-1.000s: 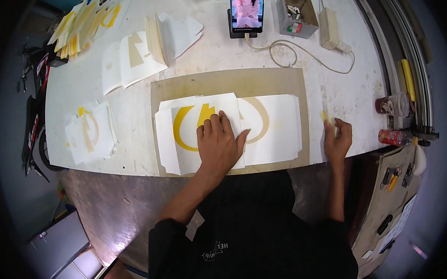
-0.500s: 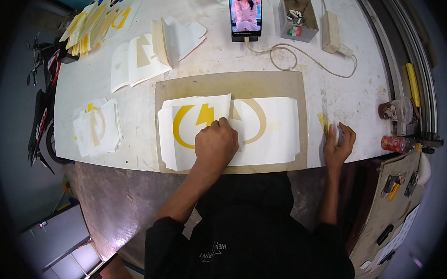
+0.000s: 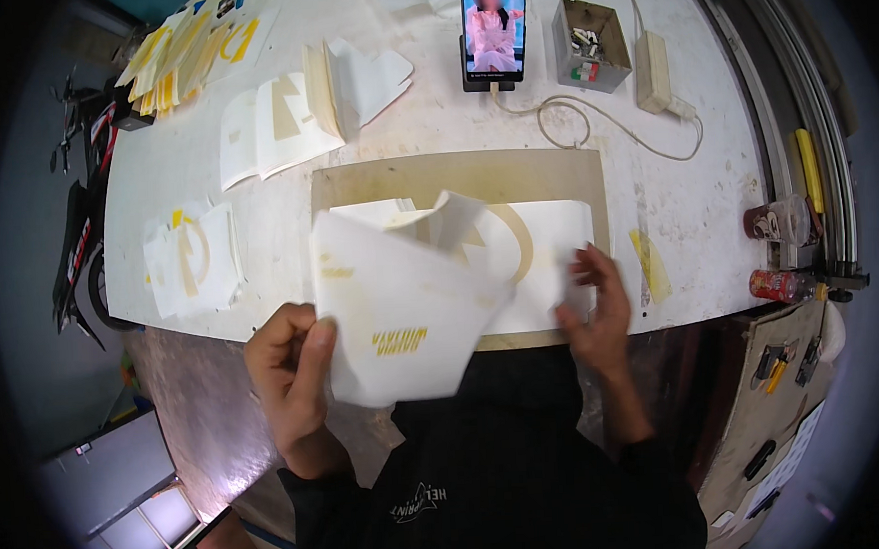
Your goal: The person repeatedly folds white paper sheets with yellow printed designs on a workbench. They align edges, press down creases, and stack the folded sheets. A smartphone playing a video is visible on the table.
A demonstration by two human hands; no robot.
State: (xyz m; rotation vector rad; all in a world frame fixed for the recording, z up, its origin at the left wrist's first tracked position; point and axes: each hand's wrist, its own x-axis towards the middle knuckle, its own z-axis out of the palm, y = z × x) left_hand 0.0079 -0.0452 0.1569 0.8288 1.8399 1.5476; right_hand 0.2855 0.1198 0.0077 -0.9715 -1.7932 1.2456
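My left hand (image 3: 292,369) pinches the left edge of a loose white sheet (image 3: 388,331) between thumb and fingers. The sheet hangs tilted over the table's front edge, with its back turned up and small yellow printing on it. Below it, white sheets with a tan curved shape (image 3: 516,237) lie on a tan board (image 3: 455,171), partly hidden by the raised sheet. My right hand (image 3: 598,317) hovers at the right end of these sheets, thumb and fingers apart and slightly blurred. A yellow translucent strip (image 3: 650,265) lies on the table to its right.
Other papers (image 3: 193,256) lie to the left, and an opened stack of sheets (image 3: 286,124) lies behind. At the back stand a phone (image 3: 493,27) on a holder, a grey box (image 3: 592,47) and a power strip (image 3: 652,74). A cup (image 3: 776,221) and a bottle (image 3: 781,284) are at right.
My left hand has peeled the top sheet up, turned it over and drawn it left and toward me. The right hand has moved left from the bare table to the sheets' right end.
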